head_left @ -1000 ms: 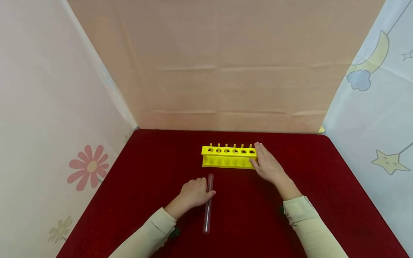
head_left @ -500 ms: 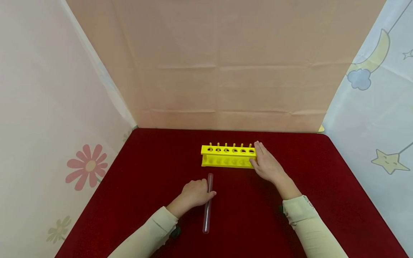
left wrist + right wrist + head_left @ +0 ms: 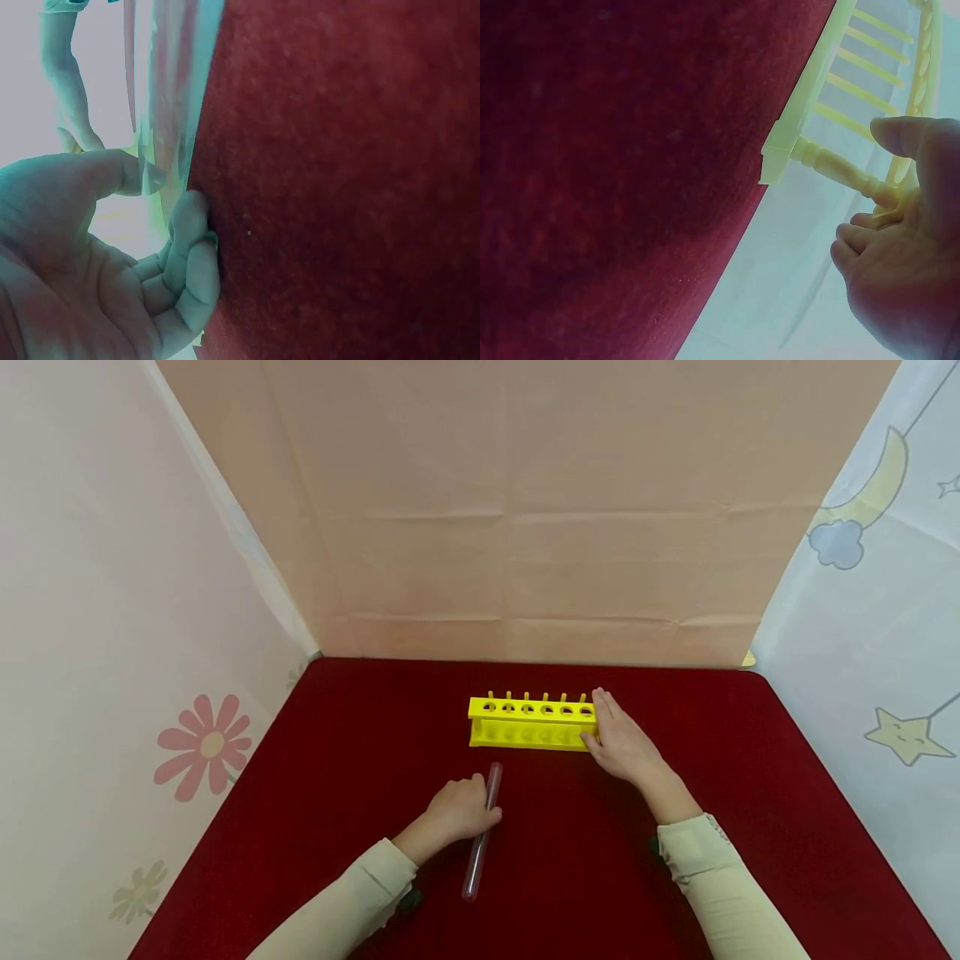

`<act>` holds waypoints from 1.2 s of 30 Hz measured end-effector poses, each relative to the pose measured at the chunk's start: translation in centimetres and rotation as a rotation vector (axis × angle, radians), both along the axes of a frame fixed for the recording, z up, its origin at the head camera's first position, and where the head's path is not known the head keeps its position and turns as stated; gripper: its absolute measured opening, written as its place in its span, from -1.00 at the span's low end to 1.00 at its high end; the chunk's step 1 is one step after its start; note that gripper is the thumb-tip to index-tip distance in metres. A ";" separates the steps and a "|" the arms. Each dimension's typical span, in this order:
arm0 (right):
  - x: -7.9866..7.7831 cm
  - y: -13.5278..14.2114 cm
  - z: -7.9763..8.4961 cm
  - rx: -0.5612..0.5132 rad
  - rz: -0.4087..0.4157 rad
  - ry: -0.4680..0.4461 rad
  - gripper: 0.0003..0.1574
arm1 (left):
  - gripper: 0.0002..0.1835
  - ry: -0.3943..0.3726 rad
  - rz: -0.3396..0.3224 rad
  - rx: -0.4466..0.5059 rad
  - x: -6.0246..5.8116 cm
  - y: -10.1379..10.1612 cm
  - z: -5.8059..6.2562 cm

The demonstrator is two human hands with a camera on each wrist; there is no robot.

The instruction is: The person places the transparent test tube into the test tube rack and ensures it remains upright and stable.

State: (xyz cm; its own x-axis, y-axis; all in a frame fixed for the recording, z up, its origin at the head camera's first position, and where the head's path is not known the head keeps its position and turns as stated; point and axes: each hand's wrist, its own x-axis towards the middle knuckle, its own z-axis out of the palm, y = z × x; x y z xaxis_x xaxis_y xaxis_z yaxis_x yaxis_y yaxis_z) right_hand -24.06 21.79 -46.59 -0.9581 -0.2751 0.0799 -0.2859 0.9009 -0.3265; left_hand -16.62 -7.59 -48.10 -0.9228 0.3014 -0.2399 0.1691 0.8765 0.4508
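Observation:
A long clear test tube [image 3: 475, 867] slants across my left hand [image 3: 456, 810], which pinches it between thumb and fingers above the red table. In the left wrist view the tube [image 3: 171, 82] runs up from the fingertips, and the thumb touches its side. My right hand [image 3: 624, 747] grips the right end of a yellow test tube rack [image 3: 528, 717], thumb in front and fingers at the end and behind. The right wrist view shows the rack [image 3: 801, 112] standing on the table, its upper corner between thumb and curled fingers. Its visible holes hold no tubes.
A dark red cloth [image 3: 360, 727] covers the table. Behind stands a beige paper wall [image 3: 510, 568]. Printed side walls flank it, with a pink flower [image 3: 212, 745] on the left and a yellow star [image 3: 906, 737] on the right.
The test tube has tilted in my left hand: its lower end has swung left and its upper end slightly right. My right hand and the rack have stayed in place.

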 end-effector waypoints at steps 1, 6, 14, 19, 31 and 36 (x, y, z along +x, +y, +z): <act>0.0 0.0 0.0 0.002 0.000 -0.002 0.01 | -0.69 -0.013 0.001 0.016 -0.1 0.0 0.0; 0.0 0.0 0.0 0.008 -0.002 -0.006 0.02 | -0.76 -0.071 0.006 0.104 -0.2 -0.4 0.2; 0.0 0.0 -0.1 0.003 -0.001 -0.014 0.02 | -0.82 -0.083 0.015 0.207 -0.2 -0.6 0.5; 0.0 -0.1 0.0 0.003 -0.003 -0.013 0.02 | -0.81 -0.098 0.005 0.266 -0.3 -0.7 0.9; 0.2 0.0 0.1 0.001 0.020 0.013 -0.02 | -0.83 -0.087 -0.026 0.300 -0.3 -0.9 2.5; 0.2 0.0 0.2 0.002 0.018 0.010 -0.02 | -0.83 -0.082 -0.028 0.309 -0.5 -0.9 3.1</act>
